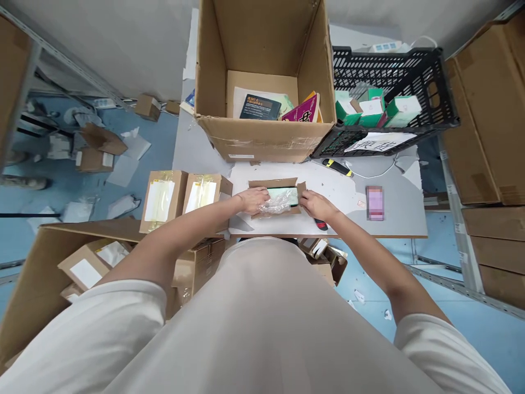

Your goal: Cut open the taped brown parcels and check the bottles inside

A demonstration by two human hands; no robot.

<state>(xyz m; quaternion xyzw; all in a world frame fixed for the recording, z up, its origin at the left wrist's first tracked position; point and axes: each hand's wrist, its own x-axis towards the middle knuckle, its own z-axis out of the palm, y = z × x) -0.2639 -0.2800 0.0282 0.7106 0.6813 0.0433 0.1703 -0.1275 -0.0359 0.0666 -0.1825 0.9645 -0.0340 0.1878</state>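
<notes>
A small cardboard box point(273, 183) lies opened in front of me on the white table. Inside it is a flat, pale green item point(287, 195), partly covered by crumpled clear plastic wrap point(276, 203). My left hand point(253, 200) is at the box's left end, its fingers closed on the edge of the plastic. At the right end, my right hand point(313, 204) pinches the raised cardboard flap point(301, 189). Just below that hand lies a red and black tool point(321, 224), partly hidden by my wrist.
A tall carton point(262, 137) with books stands behind, beside a black crate point(429, 109) holding green-white boxes. A yellow-black cutter point(337, 166) and a pink, blurred rectangle point(374, 203) lie right. Two taped parcels point(159, 200) stand left, above a large carton point(30, 273) of parcels.
</notes>
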